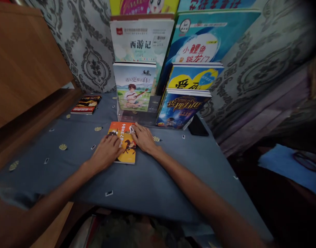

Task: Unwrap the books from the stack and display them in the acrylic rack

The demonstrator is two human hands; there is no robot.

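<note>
A small book (128, 156) with an orange and yellow cover, Chinese lettering and a horse picture lies closed and flat on the table. My left hand (107, 151) rests palm down over the cover's left part, its fingers spread and slightly bent. At the upper right edge of the same book, my right hand (143, 137) touches the cover with its fingertips, fingers stretched out. The underside of both hands is hidden. Just behind the book stands a clear display rack (135, 117) filled with upright books, among them one with a guitar-playing child (137, 88).
A dark blue book (182, 106) fronts the rack's right column. Left on the grey-blue tablecloth (77, 148) lies a dark and red book (85, 104). A black phone-like slab (197, 126) lies right of the rack. A wooden panel (26, 51) bounds the left, patterned curtain (95, 65) the back.
</note>
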